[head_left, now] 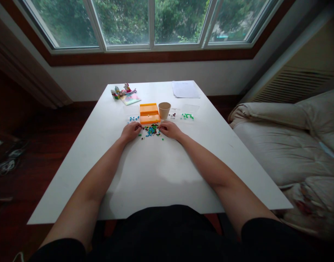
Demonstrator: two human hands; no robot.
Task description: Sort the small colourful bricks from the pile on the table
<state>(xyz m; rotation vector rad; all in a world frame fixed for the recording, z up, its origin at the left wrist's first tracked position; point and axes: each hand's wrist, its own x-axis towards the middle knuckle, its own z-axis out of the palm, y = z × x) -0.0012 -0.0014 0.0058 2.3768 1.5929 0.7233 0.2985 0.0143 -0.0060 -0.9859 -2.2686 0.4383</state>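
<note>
A loose pile of tiny coloured pieces [152, 130], blue, green and dark red, that look like small building bricks, lies on the white table [161, 167]. At its left edge rests my left hand [131, 131], fingers curled in, with a dark bit by the fingertips. My right hand [170, 130] is at the right edge of the pile, its fingers bent and closed together. What either hand pinches is too small to tell. Just beyond the pile sits an open orange box [149, 119] with a small pale piece in it.
A brown paper cup [164, 110] stands right of the box. Clear trays hold blue pieces [134, 118], dark pieces [172, 115] and green pieces [188, 116]. Small figurines [116, 93], a shiny card [131, 98] and white papers [185, 90] lie farther back. A sofa [286, 142] is at right.
</note>
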